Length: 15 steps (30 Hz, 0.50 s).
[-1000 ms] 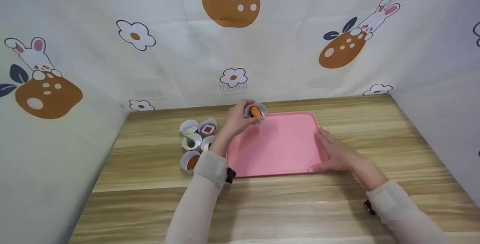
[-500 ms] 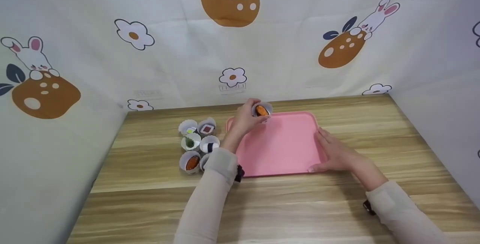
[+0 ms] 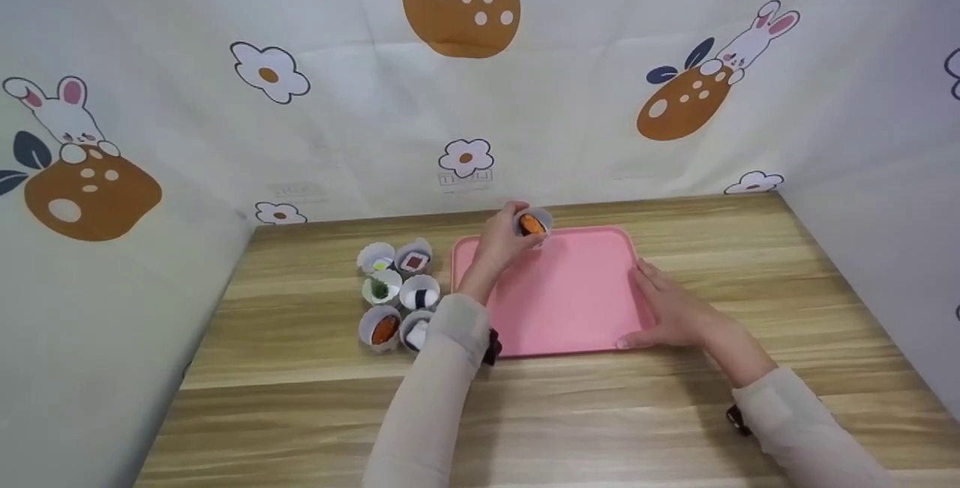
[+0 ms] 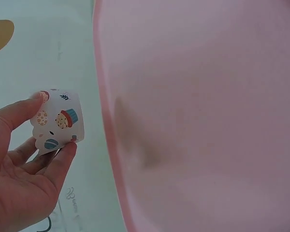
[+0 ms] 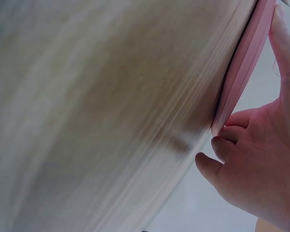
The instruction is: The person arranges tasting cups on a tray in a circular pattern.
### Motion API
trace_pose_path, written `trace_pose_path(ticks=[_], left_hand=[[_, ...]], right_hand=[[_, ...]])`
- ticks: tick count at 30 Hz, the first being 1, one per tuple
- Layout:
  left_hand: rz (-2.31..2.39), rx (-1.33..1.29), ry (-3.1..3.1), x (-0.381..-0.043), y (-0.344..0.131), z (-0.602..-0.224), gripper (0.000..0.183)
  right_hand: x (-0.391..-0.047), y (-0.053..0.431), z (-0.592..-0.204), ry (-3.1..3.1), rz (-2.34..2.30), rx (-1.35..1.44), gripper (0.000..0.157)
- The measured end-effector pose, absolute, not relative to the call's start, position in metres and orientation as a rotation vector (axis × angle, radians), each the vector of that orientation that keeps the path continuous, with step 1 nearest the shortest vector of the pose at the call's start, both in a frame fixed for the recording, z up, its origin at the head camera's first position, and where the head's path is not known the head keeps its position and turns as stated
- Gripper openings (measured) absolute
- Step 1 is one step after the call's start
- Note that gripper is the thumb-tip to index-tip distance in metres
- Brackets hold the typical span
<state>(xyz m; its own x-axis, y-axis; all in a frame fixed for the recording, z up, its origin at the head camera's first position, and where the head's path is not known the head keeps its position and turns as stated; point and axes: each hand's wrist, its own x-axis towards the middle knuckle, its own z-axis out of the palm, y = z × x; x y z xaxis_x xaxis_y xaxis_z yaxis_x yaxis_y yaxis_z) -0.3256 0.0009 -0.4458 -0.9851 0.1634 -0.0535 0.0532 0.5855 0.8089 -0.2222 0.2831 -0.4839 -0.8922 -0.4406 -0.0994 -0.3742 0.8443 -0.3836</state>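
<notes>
My left hand (image 3: 501, 244) holds a small white paper baking cup (image 3: 546, 223) over the far edge of the pink tray (image 3: 574, 297). Inside the cup lies a piece of sushi (image 3: 531, 226) with an orange topping and a dark wrap. In the left wrist view the thumb and fingers pinch the sides of the cup (image 4: 60, 118), which is printed with cupcakes. At the tray's right side, my right hand (image 3: 679, 314) rests against the rim, thumb spread toward the front corner. The right wrist view shows its fingers touching the tray rim (image 5: 244, 63).
Left of the tray, several paper cups with sushi stand close together, among them one with an orange piece (image 3: 385, 329) and one with a dark-banded white piece (image 3: 420, 297). All stand on a wooden table (image 3: 300, 428). A patterned curtain (image 3: 360, 136) borders the table's back.
My left hand has moved rightward with the cup along the tray's far edge, uncovering more of the cups at left. My right hand has stayed at the tray's right side.
</notes>
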Motion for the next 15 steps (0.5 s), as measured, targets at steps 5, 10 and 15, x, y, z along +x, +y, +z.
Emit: trace_pose_path(ticks=[5,10,15], left_hand=[[1.361,0.200,2.696,-0.328,0.005,-0.451,0.059],[1.378,0.181,2.685,-0.330,0.007,-0.457,0.057],[1.393,0.157,2.682,-0.331,0.009,-0.462,0.058]], right_hand=[[-0.221,0.283,-0.484,2.842,-0.547,-0.635,0.125],[-0.222,0.282,-0.483,2.842,-0.552,-0.632,0.125],[-0.222,0.283,-0.484,2.841,-0.561,-0.627,0.125]])
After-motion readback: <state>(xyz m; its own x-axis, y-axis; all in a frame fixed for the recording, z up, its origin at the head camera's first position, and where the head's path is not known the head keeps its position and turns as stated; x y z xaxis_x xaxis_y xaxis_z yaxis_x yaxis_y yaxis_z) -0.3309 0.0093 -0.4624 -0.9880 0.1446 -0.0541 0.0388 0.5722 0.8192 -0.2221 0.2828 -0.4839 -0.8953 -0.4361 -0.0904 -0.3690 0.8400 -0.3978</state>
